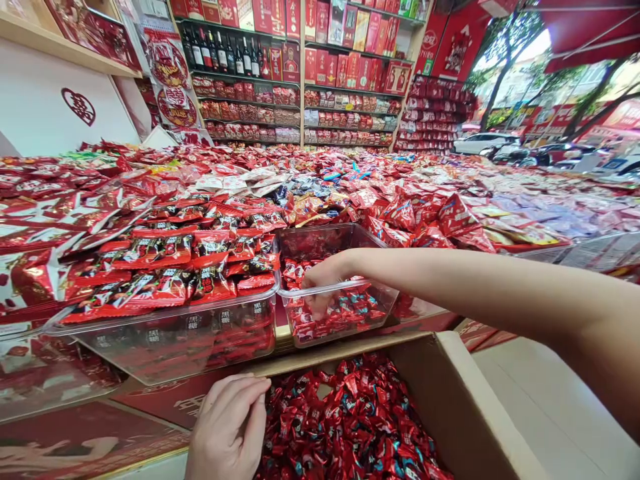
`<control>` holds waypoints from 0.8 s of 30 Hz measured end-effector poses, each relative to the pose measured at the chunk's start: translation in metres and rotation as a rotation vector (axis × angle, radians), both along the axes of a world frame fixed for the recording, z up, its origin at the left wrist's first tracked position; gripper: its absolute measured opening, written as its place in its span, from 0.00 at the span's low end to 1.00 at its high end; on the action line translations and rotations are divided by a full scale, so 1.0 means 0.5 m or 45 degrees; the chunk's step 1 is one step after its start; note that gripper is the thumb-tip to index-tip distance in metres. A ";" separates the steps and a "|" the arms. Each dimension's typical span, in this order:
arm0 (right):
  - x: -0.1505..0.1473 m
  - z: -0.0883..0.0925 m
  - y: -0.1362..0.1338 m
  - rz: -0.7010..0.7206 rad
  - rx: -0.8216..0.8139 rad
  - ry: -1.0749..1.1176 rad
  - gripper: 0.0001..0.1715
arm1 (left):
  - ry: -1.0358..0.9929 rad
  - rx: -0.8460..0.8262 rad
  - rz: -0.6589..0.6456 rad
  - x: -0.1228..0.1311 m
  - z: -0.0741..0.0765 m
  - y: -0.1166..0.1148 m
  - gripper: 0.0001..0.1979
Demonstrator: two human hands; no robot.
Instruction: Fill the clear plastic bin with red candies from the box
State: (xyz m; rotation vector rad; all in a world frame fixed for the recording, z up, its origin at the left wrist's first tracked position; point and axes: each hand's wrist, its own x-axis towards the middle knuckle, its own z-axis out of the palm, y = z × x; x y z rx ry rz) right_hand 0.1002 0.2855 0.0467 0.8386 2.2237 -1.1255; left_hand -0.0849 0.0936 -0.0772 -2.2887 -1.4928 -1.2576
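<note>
Sitting at the front edge of the long, heaped table (284,335) is a small rectangular bin of clear plastic (325,238), partly filled with small twist-wrapped candies in shiny red foil with blue and white marks (353,305). The right hand (324,283) is down inside this bin, its forearm crossing from the right; the bent fingers point downward among the candies and show through the clear front wall. Whether they are closed on any candy, I cannot tell.

Just off the table's front edge and below it stands an open brown cardboard box (445,400), holding a loose layer of similar red foil candies (345,427). The left hand (229,427) is at the box's left side, near its far left corner, with fingers bent and thumb close to the forefinger; whether it grips the cardboard edge, I cannot tell.

Left of the small bin, also along the front edge, a wider clear plastic bin (145,350) is piled above its rim with flat red-and-black packets (207,283). To the right and behind lie glossy red pyramid-shaped packets (405,213). More wrapped sweets cover the table toward its far edge, beyond which shelves (301,87) carry dark wine bottles (220,55) and red boxes (270,17). Parked cars (485,142) show beyond the table's far right corner.
</note>
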 end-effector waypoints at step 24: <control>-0.016 -0.011 -0.002 -0.132 -0.094 0.236 0.28 | 0.015 0.015 -0.018 0.003 0.007 0.001 0.10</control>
